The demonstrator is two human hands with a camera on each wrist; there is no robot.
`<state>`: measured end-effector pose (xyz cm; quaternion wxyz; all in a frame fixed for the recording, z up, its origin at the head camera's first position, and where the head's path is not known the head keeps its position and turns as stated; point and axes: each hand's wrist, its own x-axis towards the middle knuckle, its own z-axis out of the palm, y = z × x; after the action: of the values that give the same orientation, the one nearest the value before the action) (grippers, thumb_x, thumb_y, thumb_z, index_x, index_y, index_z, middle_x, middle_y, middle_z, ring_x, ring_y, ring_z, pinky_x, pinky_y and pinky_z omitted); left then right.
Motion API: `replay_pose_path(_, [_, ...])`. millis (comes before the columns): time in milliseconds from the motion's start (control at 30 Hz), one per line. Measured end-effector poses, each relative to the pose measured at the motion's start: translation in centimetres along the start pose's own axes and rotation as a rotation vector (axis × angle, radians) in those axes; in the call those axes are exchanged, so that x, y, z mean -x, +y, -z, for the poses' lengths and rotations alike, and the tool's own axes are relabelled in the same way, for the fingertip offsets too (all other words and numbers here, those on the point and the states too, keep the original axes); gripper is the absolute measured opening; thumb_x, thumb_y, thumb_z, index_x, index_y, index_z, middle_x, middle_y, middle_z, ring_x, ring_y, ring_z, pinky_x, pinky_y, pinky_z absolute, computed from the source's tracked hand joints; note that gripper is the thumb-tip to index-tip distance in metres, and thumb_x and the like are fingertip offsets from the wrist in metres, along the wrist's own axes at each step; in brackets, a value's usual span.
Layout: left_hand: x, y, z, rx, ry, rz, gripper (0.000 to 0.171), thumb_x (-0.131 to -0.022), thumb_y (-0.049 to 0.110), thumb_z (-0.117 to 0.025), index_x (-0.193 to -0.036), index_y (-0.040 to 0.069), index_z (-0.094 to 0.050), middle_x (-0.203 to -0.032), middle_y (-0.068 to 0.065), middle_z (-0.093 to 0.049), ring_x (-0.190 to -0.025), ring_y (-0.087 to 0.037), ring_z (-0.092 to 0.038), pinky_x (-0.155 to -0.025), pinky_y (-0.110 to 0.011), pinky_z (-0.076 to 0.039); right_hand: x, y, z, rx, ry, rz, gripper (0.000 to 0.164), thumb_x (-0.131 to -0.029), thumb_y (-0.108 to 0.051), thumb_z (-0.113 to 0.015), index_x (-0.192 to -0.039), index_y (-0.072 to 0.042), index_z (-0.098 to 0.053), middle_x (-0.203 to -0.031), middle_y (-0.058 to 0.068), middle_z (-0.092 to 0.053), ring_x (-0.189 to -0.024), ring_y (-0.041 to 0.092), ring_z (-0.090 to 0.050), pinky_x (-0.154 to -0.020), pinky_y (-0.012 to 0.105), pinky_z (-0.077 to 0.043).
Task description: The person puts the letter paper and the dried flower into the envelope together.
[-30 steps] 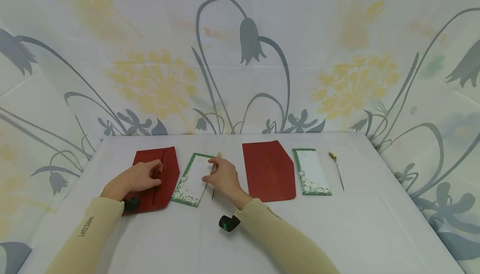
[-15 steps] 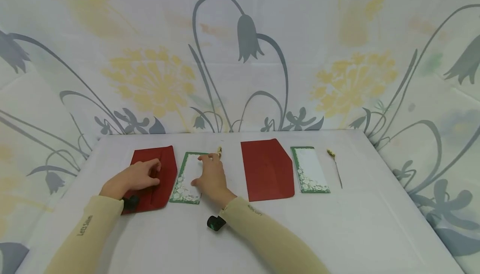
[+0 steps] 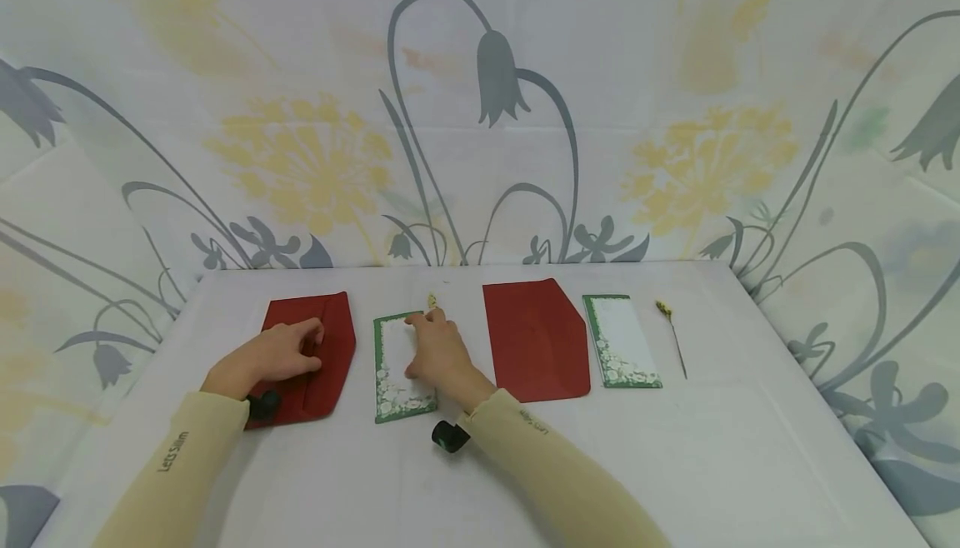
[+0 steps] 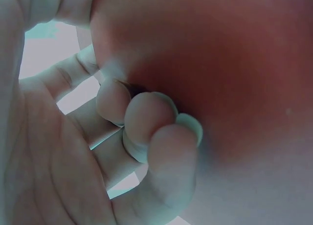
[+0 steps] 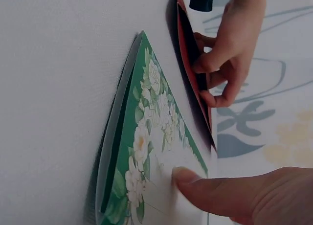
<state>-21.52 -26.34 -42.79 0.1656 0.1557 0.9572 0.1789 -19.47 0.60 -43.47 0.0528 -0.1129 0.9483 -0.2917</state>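
At the left of the head view, my left hand [image 3: 279, 355] grips a red envelope [image 3: 339, 348] by its opening edge, fingers curled. The left wrist view shows its fingertips [image 4: 171, 146] bunched against the blurred red paper. My right hand [image 3: 444, 358] holds a folded card [image 3: 393, 373] with a green border and white flowers. Its thumb [image 5: 215, 191] lies on the printed face; the other fingers are hidden in the right wrist view. Behind the right hand shows the yellow head of a dried flower sprig [image 3: 432, 301], its stem covered.
On the white table [image 3: 720, 465], a second red envelope [image 3: 536, 340] lies right of my right hand. Beside it are another green-bordered card [image 3: 622, 340] and a dried flower sprig [image 3: 677, 340]. A floral cloth [image 3: 637, 48] hangs behind the table.
My right hand moved left over the card, then back slightly right with it. The card now stands straighter and farther from the left envelope. The left hand has stayed in place.
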Motion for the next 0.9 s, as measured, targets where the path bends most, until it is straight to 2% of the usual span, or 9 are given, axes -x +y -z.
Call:
replay_pose_path(233, [0.0,0.0,0.1,-0.006,0.004,-0.013,0.026,-0.085,0.017,-0.069,-0.099,0.013,-0.047,-0.067,-0.001,-0.047,-0.059,-0.016,-0.047,-0.058,-0.032,-0.037,0.0,0.0,-0.9,-0.073,0.048,-0.031,0.080,-0.068,-0.024,-0.094,-0.137,-0.011,-0.055,-0.126,0.013,-0.048,-0.108,0.030,-0.052,-0.090,0.036,-0.048])
replay_pose_path(433, [0.1,0.2,0.0,0.002,0.006,-0.012,0.026,-0.085,0.017,-0.069,-0.099,0.013,-0.047,-0.067,-0.001,-0.046,-0.059,-0.016,-0.047,-0.058,-0.033,-0.037,-0.1,0.2,-1.4,-0.122,0.072,-0.041,0.082,-0.065,-0.017,-0.095,-0.136,-0.011,-0.055,-0.124,0.015,-0.045,-0.099,0.030,-0.054,-0.085,0.037,-0.049])
replay_pose_path(567, [0.1,0.1,0.0,0.001,0.006,-0.008,0.026,-0.085,0.017,-0.069,-0.099,0.013,-0.047,-0.067,-0.001,-0.047,-0.059,-0.016,-0.047,-0.058,-0.032,-0.038,-0.2,0.3,-1.5,-0.178,0.083,-0.068,0.079,-0.064,-0.012,-0.095,-0.133,-0.011,-0.058,-0.127,0.017,-0.046,-0.102,0.033,-0.057,-0.086,0.039,-0.050])
replay_pose_path(767, [0.1,0.0,0.0,0.004,0.010,-0.009,0.026,-0.085,0.017,-0.069,-0.099,0.012,-0.047,-0.066,-0.001,-0.046,-0.058,-0.016,-0.047,-0.058,-0.032,-0.037,-0.2,0.4,-1.6,-0.160,0.093,-0.058,0.074,-0.067,-0.009,-0.092,-0.133,-0.013,-0.060,-0.125,0.015,-0.058,-0.109,0.033,-0.060,-0.091,0.044,-0.049])
replay_pose_path(900, [0.2,0.2,0.1,0.016,0.011,-0.016,0.027,-0.085,0.017,-0.070,-0.100,0.012,-0.048,-0.067,-0.001,-0.046,-0.060,-0.016,-0.047,-0.058,-0.032,-0.038,0.1,0.6,-1.1,-0.186,0.116,-0.042,0.060,-0.071,-0.008,-0.089,-0.126,-0.009,-0.066,-0.120,0.011,-0.066,-0.111,0.030,-0.061,-0.090,0.042,-0.050])
